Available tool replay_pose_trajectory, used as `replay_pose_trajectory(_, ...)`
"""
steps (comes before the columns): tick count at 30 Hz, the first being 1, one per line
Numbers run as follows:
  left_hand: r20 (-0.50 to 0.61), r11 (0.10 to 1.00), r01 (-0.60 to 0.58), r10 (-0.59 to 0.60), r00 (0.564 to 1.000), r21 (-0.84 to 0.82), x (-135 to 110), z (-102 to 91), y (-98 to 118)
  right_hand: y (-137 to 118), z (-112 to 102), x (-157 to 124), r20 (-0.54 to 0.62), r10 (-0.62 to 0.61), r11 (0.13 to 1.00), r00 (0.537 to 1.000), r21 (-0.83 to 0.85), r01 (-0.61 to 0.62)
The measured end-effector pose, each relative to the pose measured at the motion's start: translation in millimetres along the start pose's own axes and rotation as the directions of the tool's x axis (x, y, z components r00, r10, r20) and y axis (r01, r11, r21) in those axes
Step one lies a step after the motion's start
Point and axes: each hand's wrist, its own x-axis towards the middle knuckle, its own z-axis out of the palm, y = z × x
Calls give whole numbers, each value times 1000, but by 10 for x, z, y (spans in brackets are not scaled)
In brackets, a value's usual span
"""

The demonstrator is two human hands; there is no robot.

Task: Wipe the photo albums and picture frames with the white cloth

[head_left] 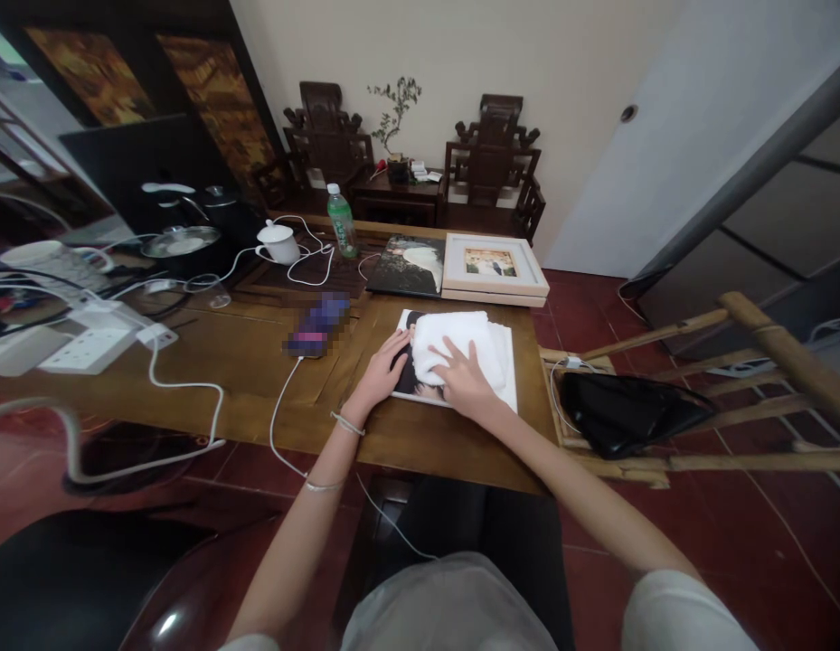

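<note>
A folded white cloth [491, 353] lies on a flat photo print or panel [511, 398] near the table's front edge. My right hand [464, 375] rests on the cloth with its fingers spread, pressing flat. At the panel's left edge, my left hand [385, 369] lies with fingers stretched out, touching the panel beside the cloth. Part of a dark picture shows on the panel around the cloth; the rest is covered.
Behind the panel lie a dark photo [412, 267] and a light wooden picture frame [497, 267]. A green-labelled bottle [342, 221], a lidded white cup [278, 244] and a phone [317, 325] on a cable stand left. Power strips [90, 348] clutter the far left. A black bag [623, 411] sits on a bamboo chair [772, 344].
</note>
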Motion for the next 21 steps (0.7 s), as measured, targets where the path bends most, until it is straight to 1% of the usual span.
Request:
replay_pose_trajectory(3,3,1000,-8,8,1000,-3,3,-8,14,-191,5,-236,3,-72,997,997,20,72)
replay_pose_trajectory(5,6,1000,-6,6,1000,-9,1,-12,11,-292,-19,-384,43,-115,992,992,54,113)
replay_pose_trajectory(7,6,1000,-2,2,1000,-19,-2,-14,2,-350,-57,-508,88,-147,985,985,99,138)
replay_pose_trajectory(9,6,1000,-1,1,1000,-22,-3,-14,-5,-355,-104,-606,110,-175,975,978,154,157)
replay_pose_trajectory(12,3,1000,5,-5,1000,-7,-1,-7,-12,-262,-169,-705,106,-199,958,974,232,171)
replay_pose_trajectory(15,1,1000,14,-14,1000,1,1,5,-22,-90,-203,-724,84,-174,954,981,261,147)
replay_pose_trajectory(18,-6,1000,10,-10,1000,-7,0,18,-39,107,-204,-638,58,-116,966,992,240,99)
replay_pose_trajectory(21,-15,1000,2,-2,1000,-12,-2,24,-49,290,-190,-449,50,-23,982,998,187,13)
